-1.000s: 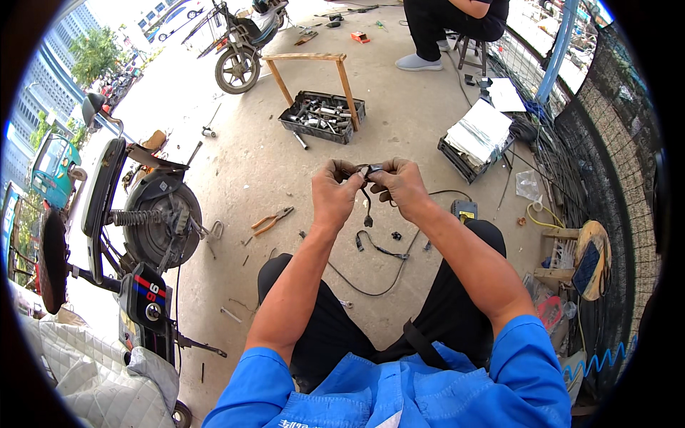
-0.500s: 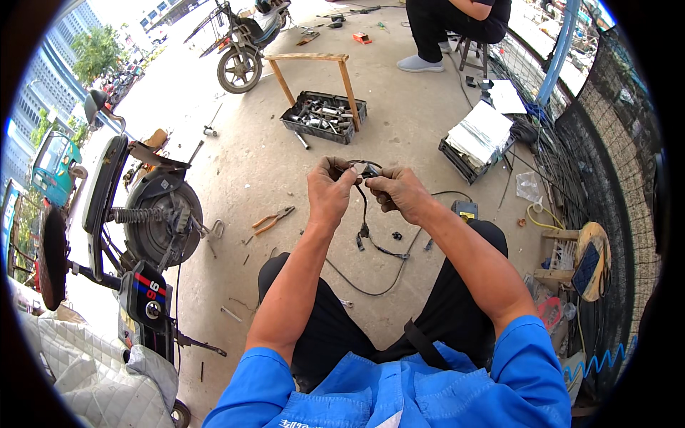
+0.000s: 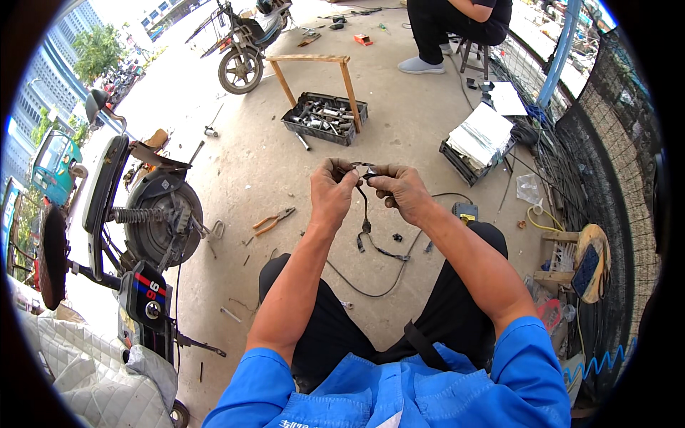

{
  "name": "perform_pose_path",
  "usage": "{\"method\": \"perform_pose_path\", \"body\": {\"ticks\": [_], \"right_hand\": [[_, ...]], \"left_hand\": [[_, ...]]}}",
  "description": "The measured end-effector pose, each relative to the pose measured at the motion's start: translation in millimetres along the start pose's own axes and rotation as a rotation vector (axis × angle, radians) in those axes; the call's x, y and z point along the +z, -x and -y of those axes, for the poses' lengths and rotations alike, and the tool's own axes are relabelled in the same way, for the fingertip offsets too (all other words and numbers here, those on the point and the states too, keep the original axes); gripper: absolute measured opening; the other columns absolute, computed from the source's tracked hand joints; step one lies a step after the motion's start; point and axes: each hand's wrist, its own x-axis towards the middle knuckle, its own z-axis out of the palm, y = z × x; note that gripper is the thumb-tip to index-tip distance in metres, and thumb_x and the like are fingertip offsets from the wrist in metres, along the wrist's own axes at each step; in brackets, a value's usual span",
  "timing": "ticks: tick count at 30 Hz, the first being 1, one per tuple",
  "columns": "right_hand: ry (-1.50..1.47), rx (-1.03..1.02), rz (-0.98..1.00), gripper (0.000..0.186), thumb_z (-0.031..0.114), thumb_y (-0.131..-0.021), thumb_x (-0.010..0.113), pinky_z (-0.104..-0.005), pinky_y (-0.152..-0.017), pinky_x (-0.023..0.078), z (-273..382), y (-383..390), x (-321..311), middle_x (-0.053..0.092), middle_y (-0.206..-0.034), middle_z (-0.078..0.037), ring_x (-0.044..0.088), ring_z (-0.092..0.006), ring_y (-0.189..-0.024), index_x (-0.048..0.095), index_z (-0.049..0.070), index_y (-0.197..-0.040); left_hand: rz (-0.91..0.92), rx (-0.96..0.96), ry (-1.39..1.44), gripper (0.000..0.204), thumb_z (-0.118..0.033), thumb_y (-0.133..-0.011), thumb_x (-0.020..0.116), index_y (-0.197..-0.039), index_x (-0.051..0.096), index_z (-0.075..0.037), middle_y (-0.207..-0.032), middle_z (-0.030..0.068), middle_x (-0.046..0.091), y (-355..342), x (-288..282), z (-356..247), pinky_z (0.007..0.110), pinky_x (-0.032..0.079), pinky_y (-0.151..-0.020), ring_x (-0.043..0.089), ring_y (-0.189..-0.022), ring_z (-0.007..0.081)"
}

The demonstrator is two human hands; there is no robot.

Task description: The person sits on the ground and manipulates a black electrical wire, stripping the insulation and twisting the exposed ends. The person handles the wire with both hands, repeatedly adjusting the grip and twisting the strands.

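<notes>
In front of my knees, my left hand (image 3: 332, 191) is closed, with thumb and forefinger pinching a thin black cable (image 3: 366, 205). My right hand (image 3: 402, 191) is closed in a pinch around a small dark part at the cable's upper end, and the fingertips hide most of it. The two hands are nearly touching. From between them the cable hangs down to a black connector (image 3: 366, 227) low over the concrete. A longer black wire (image 3: 378, 294) loops on the ground between my legs.
Orange-handled pliers (image 3: 274, 222) lie left of my forearms. Ahead stands a black crate (image 3: 321, 132) of metal parts with a wooden handle. A motor scooter (image 3: 153, 214) is close on the left. Papers (image 3: 481, 133) top a box at right, near a stool (image 3: 591, 262). Another person (image 3: 457, 28) sits beyond.
My right hand's fingers have shifted slightly toward my left hand and now cover more of the dark part. My left hand stays almost in place.
</notes>
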Motion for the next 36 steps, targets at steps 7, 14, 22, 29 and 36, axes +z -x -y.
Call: {"method": "perform_pose_path", "body": {"ticks": [7,14,22,29,36], "right_hand": [[-0.044,0.127,0.057,0.017,0.019,-0.088,0.071,-0.0201,-0.046,0.038,1,0,1,0.057,-0.073,0.002,0.051,-0.0050,-0.059,0.068,0.002,-0.092],[0.131,0.066,0.048,0.023,0.025,-0.086,0.075,-0.0211,-0.042,0.034,3,4,3,0.052,-0.063,0.003,0.046,-0.0047,-0.051,0.068,0.004,-0.084],[0.189,0.022,0.073,0.024,0.027,-0.087,0.075,-0.0213,-0.042,0.032,6,8,5,0.046,-0.059,0.005,0.041,-0.0036,-0.049,0.065,0.005,-0.080],[0.069,0.145,0.110,0.026,0.027,-0.085,0.074,-0.0236,-0.042,0.027,0,1,-6,0.044,-0.057,0.004,0.038,-0.0047,-0.048,0.063,0.005,-0.076],[0.005,0.158,0.104,0.025,0.026,-0.086,0.073,-0.0232,-0.042,0.026,-1,-1,-7,0.042,-0.057,0.005,0.036,-0.0044,-0.047,0.060,0.006,-0.075]], "left_hand": [[-0.026,0.002,-0.037,0.011,0.000,-0.089,0.063,-0.098,0.058,0.004,-0.090,0.0091,0.064,-1,0,0,0.029,0.057,-0.075,0.066,-0.080,0.0168],[-0.032,-0.028,-0.042,0.019,0.001,-0.089,0.061,-0.105,0.054,0.008,-0.092,0.0125,0.063,-5,-4,8,0.031,0.058,-0.077,0.068,-0.083,0.0193],[-0.002,-0.345,-0.005,0.040,0.001,-0.088,0.058,-0.124,0.043,0.014,-0.101,0.0205,0.062,1,-2,0,0.036,0.061,-0.078,0.069,-0.086,0.0269],[0.125,-0.522,-0.104,0.033,-0.002,-0.089,0.059,-0.117,0.051,0.015,-0.101,0.0215,0.065,0,-2,1,0.035,0.060,-0.072,0.069,-0.081,0.0261],[0.220,-0.592,-0.044,0.029,-0.006,-0.089,0.056,-0.114,0.056,0.010,-0.100,0.0195,0.069,-3,-6,5,0.036,0.056,-0.072,0.069,-0.081,0.0245]]}}
